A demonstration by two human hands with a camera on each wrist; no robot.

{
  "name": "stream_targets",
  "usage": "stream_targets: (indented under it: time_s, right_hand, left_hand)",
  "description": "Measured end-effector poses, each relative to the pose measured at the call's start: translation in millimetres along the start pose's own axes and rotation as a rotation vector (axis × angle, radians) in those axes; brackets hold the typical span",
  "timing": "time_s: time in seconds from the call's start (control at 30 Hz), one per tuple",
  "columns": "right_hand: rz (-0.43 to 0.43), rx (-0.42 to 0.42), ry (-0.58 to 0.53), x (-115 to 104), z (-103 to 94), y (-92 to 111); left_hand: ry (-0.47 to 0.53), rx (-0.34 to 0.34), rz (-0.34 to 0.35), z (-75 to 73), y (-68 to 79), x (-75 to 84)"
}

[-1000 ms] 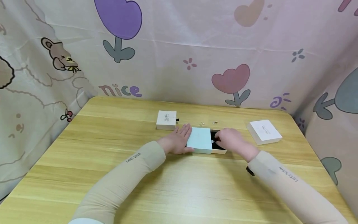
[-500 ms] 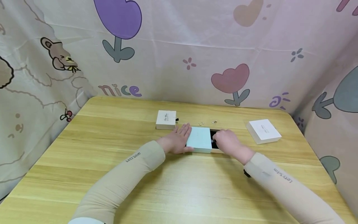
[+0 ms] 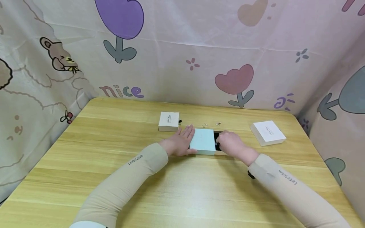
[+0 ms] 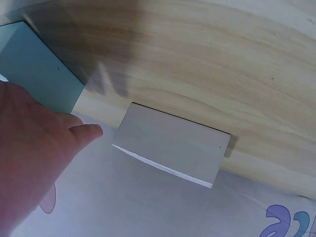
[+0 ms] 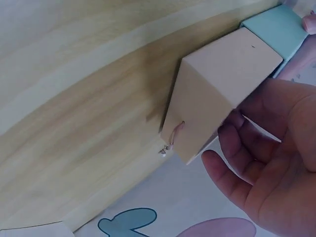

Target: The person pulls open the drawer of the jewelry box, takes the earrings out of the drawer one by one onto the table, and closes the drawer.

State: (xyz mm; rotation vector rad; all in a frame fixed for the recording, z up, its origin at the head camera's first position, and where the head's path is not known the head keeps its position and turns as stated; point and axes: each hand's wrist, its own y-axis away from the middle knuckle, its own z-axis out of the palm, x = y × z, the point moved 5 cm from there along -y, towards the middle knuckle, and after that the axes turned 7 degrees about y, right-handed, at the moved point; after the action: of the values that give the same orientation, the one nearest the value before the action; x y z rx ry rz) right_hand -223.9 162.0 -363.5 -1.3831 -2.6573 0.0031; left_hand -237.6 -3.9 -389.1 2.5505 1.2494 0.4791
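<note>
A light blue box sleeve (image 3: 201,141) lies on the table with its cream drawer (image 5: 227,64) slid partway out to the right. The drawer's inside is black, and a small pinkish loop with a shiny bead (image 5: 164,149) hangs at its end wall. My left hand (image 3: 181,142) rests with straight fingers against the sleeve's left end. Over the drawer, my right hand (image 3: 231,143) has its fingers curled down into the black interior. A tiny silvery piece (image 3: 215,144) shows right beside those fingertips; I cannot tell whether they pinch it, as the tips are hidden.
Behind the left hand stands a white box (image 3: 169,121) with a black tab. Small shiny jewellery pieces (image 3: 204,125) and another little cluster (image 3: 218,123) lie behind the sleeve. Another white box (image 3: 268,132) sits at the right. A printed cloth (image 3: 171,63) hangs behind the table.
My right hand has shifted slightly left, with its fingers tucked deeper into the drawer and covering more of it. The left hand, sleeve and white boxes have stayed put.
</note>
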Motion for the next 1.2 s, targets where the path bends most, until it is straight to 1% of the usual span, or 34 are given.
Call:
stream_targets:
  time_s: [0.17, 0.27, 0.43, 0.53, 0.63, 0.7, 0.93, 1.2]
  right_hand:
    - [0.020, -0.116, -0.095, 10, -9.2, -5]
    - [0.060, -0.174, -0.148, 20, -20.5, -12]
    - [0.128, -0.204, -0.276, 39, -35.3, -28]
    - [0.150, -0.180, -0.324, 48, -37.8, -38]
    - [0.166, -0.151, -0.343, 56, -36.0, -47]
    - [0.187, -0.147, -0.351, 59, -33.6, -52]
    - [0.237, -0.199, -0.369, 66, -13.3, -71]
    - [0.282, -0.221, -0.374, 67, 2.8, -86]
  left_hand:
    - [-0.009, -0.005, 0.003, -0.7, 0.7, 1.0]
    - [-0.015, -0.004, 0.000, -0.7, 0.9, 0.5]
    - [-0.017, -0.004, -0.012, -0.1, 1.2, -1.7]
    - [-0.018, -0.005, -0.012, 0.3, 1.6, -2.0]
    - [-0.018, -0.003, -0.005, 0.1, 1.8, -0.8]
    - [-0.015, 0.000, -0.001, -0.5, 1.7, 0.5]
    - [-0.031, -0.001, -0.004, 1.9, 0.6, 0.3]
    - [-0.028, 0.010, -0.015, 0.2, 1.1, -0.1]
